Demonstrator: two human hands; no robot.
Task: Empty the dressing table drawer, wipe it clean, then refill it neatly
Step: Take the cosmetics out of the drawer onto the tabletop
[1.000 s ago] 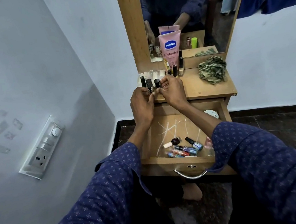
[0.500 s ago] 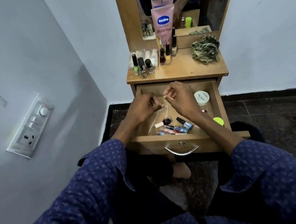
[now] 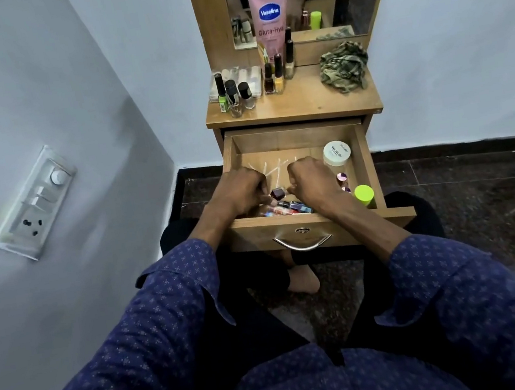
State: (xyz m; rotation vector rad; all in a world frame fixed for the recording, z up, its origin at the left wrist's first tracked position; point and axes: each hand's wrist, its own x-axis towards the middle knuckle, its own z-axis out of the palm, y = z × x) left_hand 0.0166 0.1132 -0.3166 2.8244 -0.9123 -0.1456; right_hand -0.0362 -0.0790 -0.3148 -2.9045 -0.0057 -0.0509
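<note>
Several small nail polish bottles lie in a loose heap at the front of the open drawer. My left hand and right hand hover over them with fingers curled; I cannot tell if either grips anything. I judge the bottles light, hard, glossy glass, likely slippery and breakable, best pinched at the ribbed caps. Behind them stands a round white jar.
</note>
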